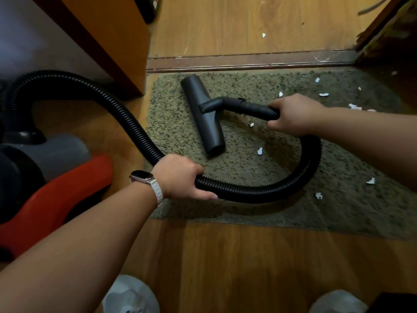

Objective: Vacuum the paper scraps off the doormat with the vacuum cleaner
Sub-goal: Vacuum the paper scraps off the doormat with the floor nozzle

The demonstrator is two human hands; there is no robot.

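Note:
A shaggy olive doormat (259, 168) lies on the wood floor before a door threshold. Several white paper scraps (260, 151) are scattered over its right half. The black floor nozzle (203, 116) rests flat on the mat's left part. My right hand (293, 114) is closed around the black tube just behind the nozzle. The ribbed black hose (270, 190) loops under that hand and across the mat. My left hand (180, 177), with a watch on the wrist, grips the hose at the mat's left edge. The red and grey vacuum body (52, 175) sits at the far left.
An orange wooden cabinet (108, 41) stands at the upper left beside the mat. The dark threshold strip (248, 62) runs along the mat's far edge, with one scrap (263, 35) on the floor beyond it. A door frame (383, 30) rises at the upper right.

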